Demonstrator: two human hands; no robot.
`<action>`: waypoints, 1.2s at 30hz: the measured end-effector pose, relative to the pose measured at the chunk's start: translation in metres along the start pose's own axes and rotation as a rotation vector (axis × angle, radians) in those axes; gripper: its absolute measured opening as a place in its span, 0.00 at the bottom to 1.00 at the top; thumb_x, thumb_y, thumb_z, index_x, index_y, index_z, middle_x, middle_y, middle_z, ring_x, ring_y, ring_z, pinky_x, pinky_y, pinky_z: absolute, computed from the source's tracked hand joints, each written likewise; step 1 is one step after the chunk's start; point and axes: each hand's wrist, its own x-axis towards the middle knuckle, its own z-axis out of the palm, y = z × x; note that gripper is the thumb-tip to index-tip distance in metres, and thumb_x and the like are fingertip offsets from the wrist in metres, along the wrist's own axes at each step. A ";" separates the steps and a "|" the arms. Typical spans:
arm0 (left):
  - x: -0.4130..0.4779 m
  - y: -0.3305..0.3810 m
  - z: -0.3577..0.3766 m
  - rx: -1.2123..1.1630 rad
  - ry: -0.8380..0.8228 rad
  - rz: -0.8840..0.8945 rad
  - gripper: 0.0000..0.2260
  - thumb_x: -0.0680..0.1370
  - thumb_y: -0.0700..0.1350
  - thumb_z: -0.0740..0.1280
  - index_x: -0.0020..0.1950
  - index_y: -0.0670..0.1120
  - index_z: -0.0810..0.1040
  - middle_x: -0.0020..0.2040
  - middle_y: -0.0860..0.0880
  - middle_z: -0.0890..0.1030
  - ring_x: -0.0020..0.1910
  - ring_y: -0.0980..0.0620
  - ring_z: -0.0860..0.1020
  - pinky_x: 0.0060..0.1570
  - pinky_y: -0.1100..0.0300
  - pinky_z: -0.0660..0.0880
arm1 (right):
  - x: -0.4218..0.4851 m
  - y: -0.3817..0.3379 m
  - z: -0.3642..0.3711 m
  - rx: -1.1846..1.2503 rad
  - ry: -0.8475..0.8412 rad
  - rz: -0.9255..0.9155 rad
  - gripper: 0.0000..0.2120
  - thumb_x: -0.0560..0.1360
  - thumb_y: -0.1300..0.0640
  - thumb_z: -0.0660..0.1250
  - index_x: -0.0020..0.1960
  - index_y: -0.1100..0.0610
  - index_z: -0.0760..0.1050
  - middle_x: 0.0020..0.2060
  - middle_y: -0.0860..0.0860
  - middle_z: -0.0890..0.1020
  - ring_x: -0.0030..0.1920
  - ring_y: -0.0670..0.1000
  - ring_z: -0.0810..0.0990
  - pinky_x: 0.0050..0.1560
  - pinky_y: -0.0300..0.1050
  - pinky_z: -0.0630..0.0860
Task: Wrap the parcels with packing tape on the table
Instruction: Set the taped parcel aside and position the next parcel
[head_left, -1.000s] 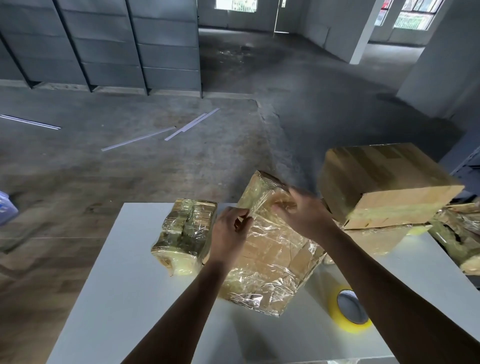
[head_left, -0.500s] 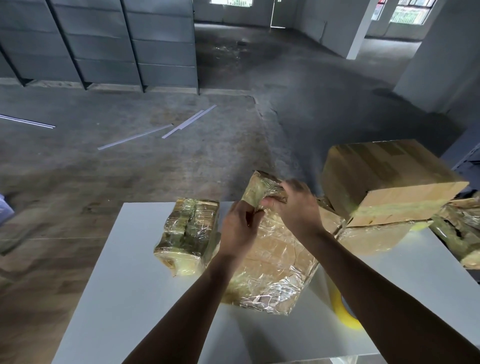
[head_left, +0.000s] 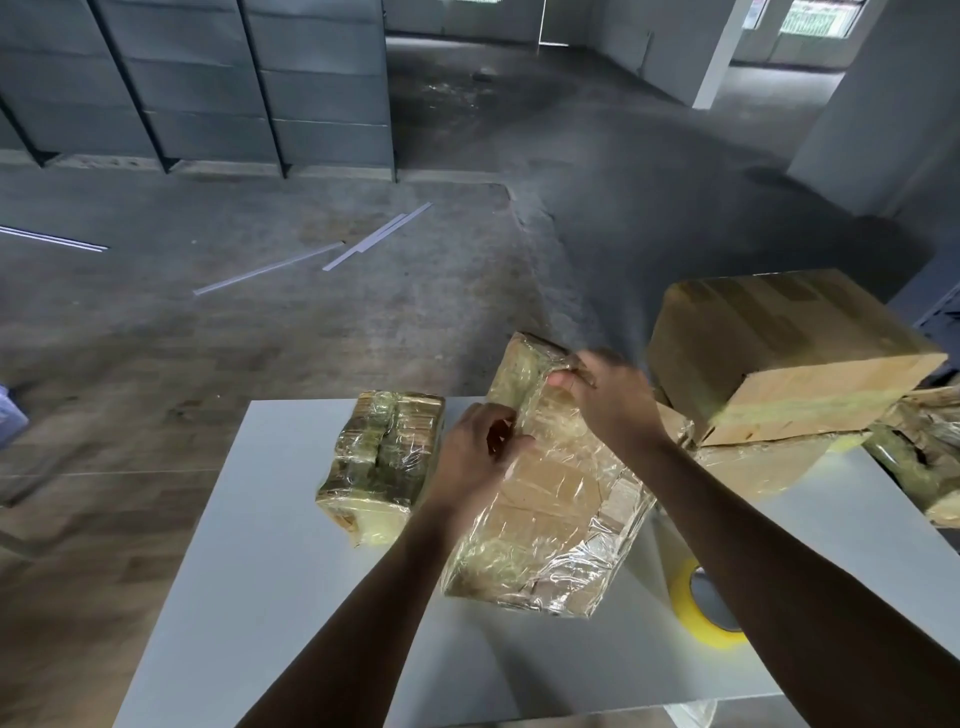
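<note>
A flat cardboard parcel (head_left: 550, 509) covered in shiny clear tape lies tilted on the white table (head_left: 270, 519), its far end raised. My left hand (head_left: 478, 452) holds the parcel's left edge with curled fingers. At the raised far corner my right hand (head_left: 608, 395) pinches the tape or wrapping; it is a little blurred. A yellow roll of packing tape (head_left: 698, 608) lies on the table to the right of the parcel, partly hidden by my right forearm.
A smaller tape-wrapped parcel (head_left: 382, 462) sits left of my hands. A big cardboard box (head_left: 779, 353) rests on other wrapped parcels (head_left: 924, 457) at the table's right end. Bare concrete floor lies beyond the far edge.
My right hand has slid from the top face up to the parcel's raised far corner. My left hand has moved slightly up the left edge. The parcel has barely shifted.
</note>
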 end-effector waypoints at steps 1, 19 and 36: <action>-0.005 -0.005 -0.001 0.012 -0.041 0.002 0.13 0.74 0.51 0.72 0.52 0.44 0.79 0.46 0.52 0.76 0.42 0.59 0.74 0.43 0.76 0.66 | 0.003 0.003 -0.002 0.007 -0.001 0.019 0.17 0.74 0.43 0.67 0.44 0.58 0.74 0.36 0.48 0.76 0.38 0.49 0.73 0.39 0.42 0.63; -0.022 -0.016 0.022 -0.083 0.105 -0.212 0.06 0.80 0.39 0.61 0.43 0.41 0.73 0.39 0.44 0.75 0.38 0.48 0.73 0.36 0.62 0.63 | -0.073 0.058 0.047 -0.228 -0.225 0.292 0.39 0.76 0.44 0.65 0.78 0.53 0.48 0.77 0.57 0.51 0.77 0.58 0.50 0.70 0.66 0.59; -0.019 -0.021 0.051 -0.336 -0.250 -0.365 0.18 0.75 0.47 0.68 0.64 0.59 0.73 0.52 0.55 0.82 0.41 0.63 0.79 0.37 0.68 0.75 | -0.129 0.132 0.046 0.215 -0.249 0.774 0.25 0.72 0.44 0.71 0.61 0.57 0.71 0.45 0.51 0.79 0.41 0.53 0.75 0.42 0.46 0.71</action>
